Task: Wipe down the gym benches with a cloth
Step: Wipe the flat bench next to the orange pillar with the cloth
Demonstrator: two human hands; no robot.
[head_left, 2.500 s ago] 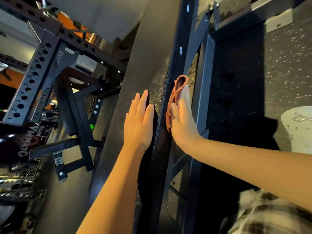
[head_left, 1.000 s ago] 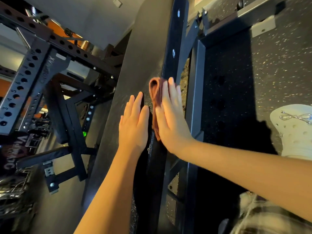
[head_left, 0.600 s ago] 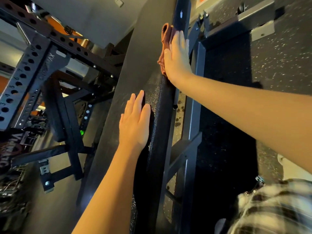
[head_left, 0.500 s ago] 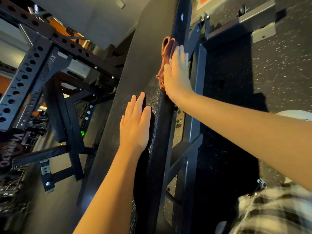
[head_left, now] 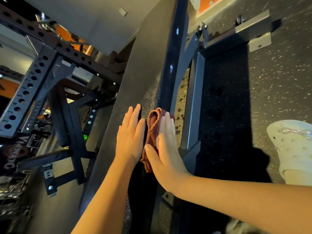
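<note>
A long black padded gym bench [head_left: 143, 68] runs from the bottom centre up and away. My left hand [head_left: 130, 137] lies flat on its top surface with straight fingers. A folded rust-brown cloth [head_left: 152, 127] sits against the bench's right edge. My right hand [head_left: 166, 146] presses it there with straight fingers, the thumb beside the cloth's lower part. The two hands are side by side, almost touching. Most of the cloth is hidden under my right palm.
The bench's dark steel frame [head_left: 194, 105] stands to the right on a speckled rubber floor [head_left: 276, 78]. A white clog [head_left: 293, 146] is at the right edge. A perforated squat rack [head_left: 33, 78] and more equipment fill the left.
My right hand swept the cloth far up along the bench's edge, then slid it back down beside my left hand. My left hand has stayed flat in place.
</note>
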